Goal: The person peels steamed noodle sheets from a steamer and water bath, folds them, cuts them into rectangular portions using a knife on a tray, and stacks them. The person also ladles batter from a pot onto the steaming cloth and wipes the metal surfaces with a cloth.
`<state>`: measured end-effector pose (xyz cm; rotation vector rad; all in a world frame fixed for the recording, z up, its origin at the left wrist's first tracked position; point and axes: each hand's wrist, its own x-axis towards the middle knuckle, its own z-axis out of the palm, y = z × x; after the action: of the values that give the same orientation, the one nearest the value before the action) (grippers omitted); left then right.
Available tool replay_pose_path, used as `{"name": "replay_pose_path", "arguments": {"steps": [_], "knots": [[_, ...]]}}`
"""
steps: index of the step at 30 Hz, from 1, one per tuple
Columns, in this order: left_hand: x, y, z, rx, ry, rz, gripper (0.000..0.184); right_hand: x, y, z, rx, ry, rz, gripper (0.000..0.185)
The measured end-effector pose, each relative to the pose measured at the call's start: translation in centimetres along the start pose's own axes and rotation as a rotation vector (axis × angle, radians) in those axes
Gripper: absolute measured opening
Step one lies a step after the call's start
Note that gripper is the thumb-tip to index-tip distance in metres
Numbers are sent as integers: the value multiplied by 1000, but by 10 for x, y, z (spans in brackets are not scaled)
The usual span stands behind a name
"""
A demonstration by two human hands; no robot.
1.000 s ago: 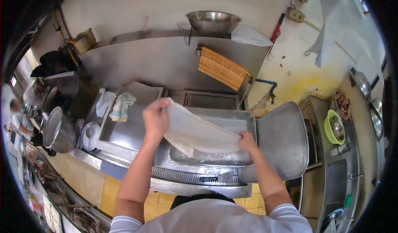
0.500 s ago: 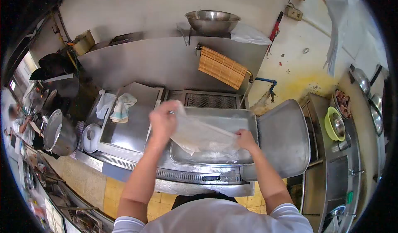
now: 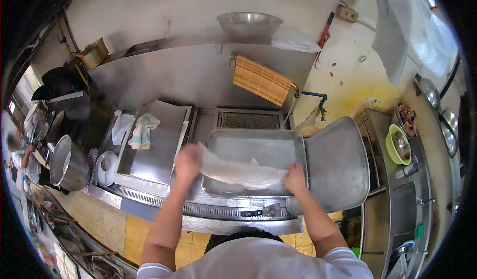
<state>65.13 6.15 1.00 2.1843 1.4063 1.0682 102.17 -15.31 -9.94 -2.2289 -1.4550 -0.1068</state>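
Over metal tray [image 3: 253, 145], left hand [image 3: 188, 163] and right hand [image 3: 295, 178] each pinch an end of pale cloth [image 3: 242, 173], fingers closed; left blurred. Lettering nowhere sharp enough to read.

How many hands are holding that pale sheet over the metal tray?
2. The left hand, slightly blurred, is at the left end of the pale sheet; the right hand is at its right end, near the metal tray's right rim.

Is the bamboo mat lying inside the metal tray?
No, the bamboo mat hangs against the back panel, behind the metal tray.
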Motion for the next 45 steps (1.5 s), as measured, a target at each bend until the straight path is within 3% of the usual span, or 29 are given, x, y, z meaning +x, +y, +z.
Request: {"name": "replay_pose_path", "arguments": {"steps": [1,2,3,6,8,9,11,13,16,19,22,24,26,28,30,31,33,34,35,38,40,42,45], "knots": [[-23,-13,23,20,-174,60,15,-4,-4,6,-38,-55,-62,22],[-47,-35,61,183,-321,-17,16,-6,-8,15,-76,-111,-125,23],[-64,-29,77,352,-510,-19,30,-7,-10,23,-112,-168,-185,25],[-87,-36,110,366,-745,65,31,1,0,38,-210,-645,60,30],[-78,-14,109,371,-791,83,32,11,5,52,-166,-426,-22,28],[-67,5,102,258,-722,61,30,13,6,56,-142,-319,-63,27],[-40,55,84,-2,-492,124,22,58,-82,-17,138,-332,-46,19],[-17,112,61,-204,-299,217,14,73,-135,-23,939,-140,-85,17],[14,150,21,-335,-106,294,20,76,-160,-51,820,-525,68,19],[43,125,-20,-418,131,243,31,55,-89,-15,595,-428,73,24],[36,111,-35,-306,92,38,36,51,-33,-7,287,-422,103,28],[17,92,6,-298,59,210,16,50,-39,-27,270,-353,16,28],[-9,124,27,-258,-61,321,23,60,-99,-35,646,-79,-113,27],[-16,145,26,-308,-136,321,27,63,-160,-59,1105,-262,18,25],[-5,159,6,-340,-148,274,30,56,-147,-46,857,-374,129,25],[15,133,1,-284,72,425,25,51,-134,-34,730,-426,184,24],[42,124,-50,-405,215,173,33,42,-31,24,425,-332,163,32],[51,119,-65,-353,198,44,37,40,-6,9,333,-335,181,28],[49,104,-56,-377,209,84,36,37,3,-6,244,-339,200,24],[21,94,-11,-219,56,200,36,49,-29,-41,253,-307,53,24],[-8,122,20,-184,-119,332,37,59,-90,-39,685,16,-151,24],[-16,146,34,-277,-112,370,39,62,-159,-78,948,-274,49,27],[7,139,-5,-320,52,315,37,50,-106,-22,687,-325,70,28]]}}
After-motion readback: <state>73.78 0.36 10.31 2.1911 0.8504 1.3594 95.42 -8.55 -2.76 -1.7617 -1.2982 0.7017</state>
